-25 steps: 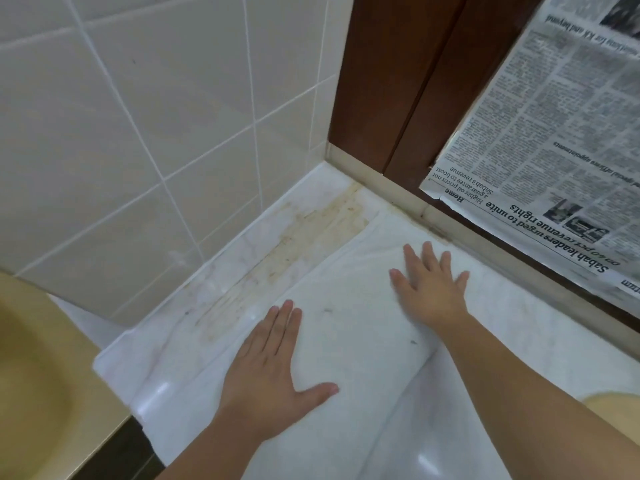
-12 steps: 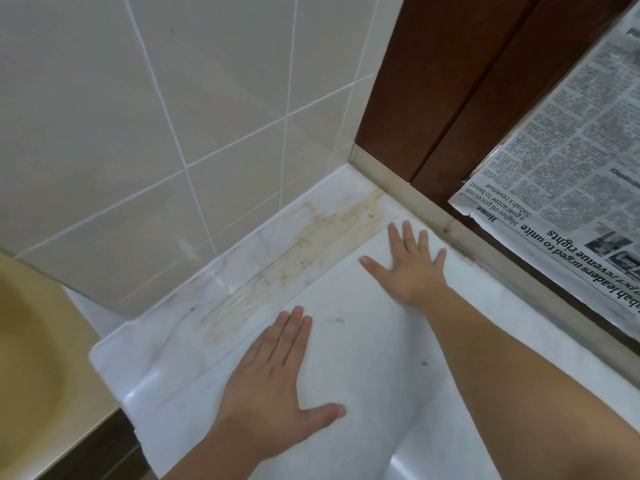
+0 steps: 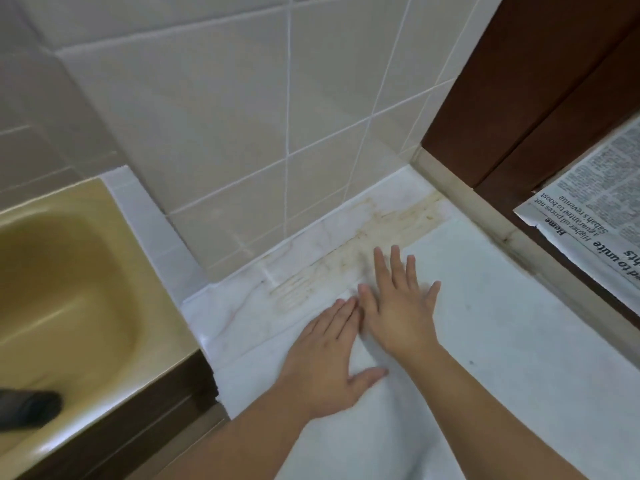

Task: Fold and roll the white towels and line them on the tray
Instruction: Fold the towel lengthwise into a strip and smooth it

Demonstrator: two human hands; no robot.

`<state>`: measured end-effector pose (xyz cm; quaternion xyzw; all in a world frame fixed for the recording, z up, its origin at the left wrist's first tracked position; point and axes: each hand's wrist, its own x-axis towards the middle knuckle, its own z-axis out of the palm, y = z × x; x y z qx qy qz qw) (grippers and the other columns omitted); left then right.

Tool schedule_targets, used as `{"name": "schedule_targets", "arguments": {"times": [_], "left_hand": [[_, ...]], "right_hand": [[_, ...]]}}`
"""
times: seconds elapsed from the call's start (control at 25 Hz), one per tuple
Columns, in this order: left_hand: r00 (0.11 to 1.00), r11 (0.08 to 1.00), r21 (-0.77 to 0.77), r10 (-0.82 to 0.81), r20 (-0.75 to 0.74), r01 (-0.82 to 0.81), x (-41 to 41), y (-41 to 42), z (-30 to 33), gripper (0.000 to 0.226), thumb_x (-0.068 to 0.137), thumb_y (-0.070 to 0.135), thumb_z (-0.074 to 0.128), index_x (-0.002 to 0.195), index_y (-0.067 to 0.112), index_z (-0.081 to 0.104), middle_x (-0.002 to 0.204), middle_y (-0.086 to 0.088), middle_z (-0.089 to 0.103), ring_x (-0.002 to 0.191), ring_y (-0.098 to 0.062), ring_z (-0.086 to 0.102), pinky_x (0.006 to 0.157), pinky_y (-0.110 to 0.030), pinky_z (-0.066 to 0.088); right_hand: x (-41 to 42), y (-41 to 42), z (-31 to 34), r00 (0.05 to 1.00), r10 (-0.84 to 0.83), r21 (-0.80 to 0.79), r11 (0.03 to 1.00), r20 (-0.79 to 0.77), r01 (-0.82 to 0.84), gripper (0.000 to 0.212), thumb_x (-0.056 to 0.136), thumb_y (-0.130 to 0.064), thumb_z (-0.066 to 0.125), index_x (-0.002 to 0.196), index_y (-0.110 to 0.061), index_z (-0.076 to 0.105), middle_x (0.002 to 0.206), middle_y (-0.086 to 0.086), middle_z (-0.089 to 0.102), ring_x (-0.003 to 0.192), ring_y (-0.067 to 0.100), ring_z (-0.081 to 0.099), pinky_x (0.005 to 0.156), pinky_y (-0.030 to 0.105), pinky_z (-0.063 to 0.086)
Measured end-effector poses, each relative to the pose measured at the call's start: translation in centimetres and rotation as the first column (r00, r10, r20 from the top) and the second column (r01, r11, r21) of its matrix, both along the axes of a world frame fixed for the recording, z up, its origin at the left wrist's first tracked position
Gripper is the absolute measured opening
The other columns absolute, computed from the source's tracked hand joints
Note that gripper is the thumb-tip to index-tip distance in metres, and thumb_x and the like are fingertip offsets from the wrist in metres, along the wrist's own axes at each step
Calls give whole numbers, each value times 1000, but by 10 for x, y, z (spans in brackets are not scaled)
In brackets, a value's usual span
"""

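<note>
The white towel [image 3: 502,341] lies flat on the marble counter [image 3: 225,317], right of the yellow basin [image 3: 69,289]. The left hand [image 3: 325,358] and right hand [image 3: 398,306] press it, fingers spread flat, gripping nothing. Sliding palms could drag its far edge onto the brown stain [image 3: 381,233], soiling it, or bunch the cloth.

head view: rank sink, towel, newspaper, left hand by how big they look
Largest to smallest, as seen:
1. towel, cut off at the bottom edge
2. sink, cut off at the left edge
3. newspaper, only a corner in view
4. left hand
Towel and sink look close; nearness and cropping make that order unsure.
</note>
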<state>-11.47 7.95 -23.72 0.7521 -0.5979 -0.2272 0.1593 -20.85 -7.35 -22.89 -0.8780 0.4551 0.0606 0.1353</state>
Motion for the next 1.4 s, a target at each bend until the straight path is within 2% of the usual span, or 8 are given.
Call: {"name": "schedule_targets", "arguments": {"times": [0.16, 0.36, 0.6, 0.88, 1.0, 1.12, 1.2, 1.4], "left_hand": [[943, 954, -127, 290, 164, -271, 5, 62, -7, 54, 100, 53, 48, 140, 18, 59, 132, -1, 58, 113, -23, 58, 95, -39, 53], [841, 897, -108, 439, 315, -428, 23, 137, 1, 33, 99, 45, 55, 117, 21, 69, 106, 2, 58, 92, -21, 53, 79, -37, 48], [831, 796, 274, 557, 17, -539, 45, 117, 30, 34, 93, 65, 55, 108, 35, 55, 110, 14, 47, 113, -16, 44, 98, -38, 40], [818, 816, 276, 558, -139, -509, 84, 134, 18, 29, 88, 66, 63, 95, 39, 56, 93, 12, 59, 95, -13, 56, 81, -35, 52], [796, 776, 248, 604, -28, -580, 91, 147, 12, 29, 96, 60, 56, 85, 33, 59, 87, 11, 61, 99, -19, 51, 85, -41, 51], [768, 784, -8, 610, 192, -621, 77, 149, 11, 32, 103, 50, 45, 95, 26, 65, 101, 0, 61, 96, -23, 46, 85, -43, 48], [870, 897, -145, 440, 221, -417, 50, 138, 14, 42, 103, 54, 47, 121, 22, 67, 121, -5, 63, 109, -28, 54, 91, -45, 50], [977, 996, 77, 26, 212, -43, 8, 106, -5, 112, 82, 97, 32, 164, 20, 28, 173, -8, 11, 159, -33, 12, 122, -56, 15]], "right_hand": [[2, 28, -18, 997, -8, 16, 1000, -80, 10, 70, 97, -74, -2, 159, -45, -18, 169, -7, -26, 156, 25, -25, 118, 72, -10], [3, 31, -22, 995, 14, -2, 1000, -97, -15, 70, 97, -76, 0, 159, -48, -16, 170, -9, -24, 156, 25, -23, 118, 72, -10], [2, 31, -18, 996, 17, 22, 1000, -92, -15, 70, 96, -77, 0, 158, -49, -16, 170, -11, -24, 156, 24, -24, 118, 71, -12], [0, 24, -18, 996, 18, 2, 1000, -93, -18, 69, 96, -76, 1, 158, -49, -15, 170, -12, -23, 156, 22, -24, 119, 70, -12], [0, 21, -19, 997, 13, 3, 1000, -80, -13, 69, 97, -77, 3, 158, -50, -15, 169, -13, -23, 156, 21, -25, 119, 69, -13], [4, 14, -19, 997, 6, 40, 999, -77, -2, 71, 96, -78, 4, 158, -50, -14, 169, -14, -24, 156, 20, -26, 119, 69, -14], [4, 10, -15, 999, -12, 66, 998, -42, 15, 73, 97, -78, 6, 159, -47, -15, 169, -13, -24, 155, 19, -26, 118, 69, -15], [-25, 11, -4, 971, -230, 64, 970, -71, 234, 76, 86, -91, 3, 152, -60, -21, 168, -10, -27, 154, 39, -25, 112, 79, -11]]}}
